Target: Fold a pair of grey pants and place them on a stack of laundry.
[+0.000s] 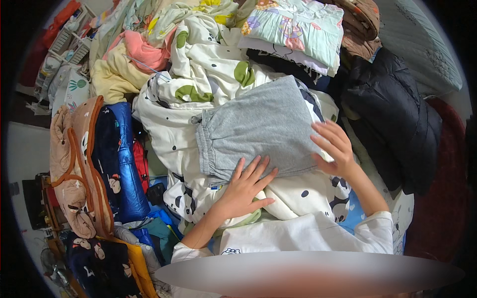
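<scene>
A pair of grey sweatpants (257, 123) with a gathered elastic waistband lies folded, the waistband at its left end. Beneath it spreads a rumpled white quilt (156, 126) printed with pandas and green spots. My left hand (248, 192) rests palm down on the near edge of the grey fabric, fingers spread. Over the right end of the sweatpants is my right hand (333, 149), its fingers apart and nothing held in it. Whether its fingertips touch the cloth is hard to tell.
Folded clothes (294, 29) are stacked beyond the quilt. A black puffer jacket (391, 119) lies at right. Folded brown fleece clothing (78, 167) and a shiny blue padded garment (130, 167) stand at left. Pink cloth (145, 50) and pale yellow cloth (115, 76) are bunched at upper left.
</scene>
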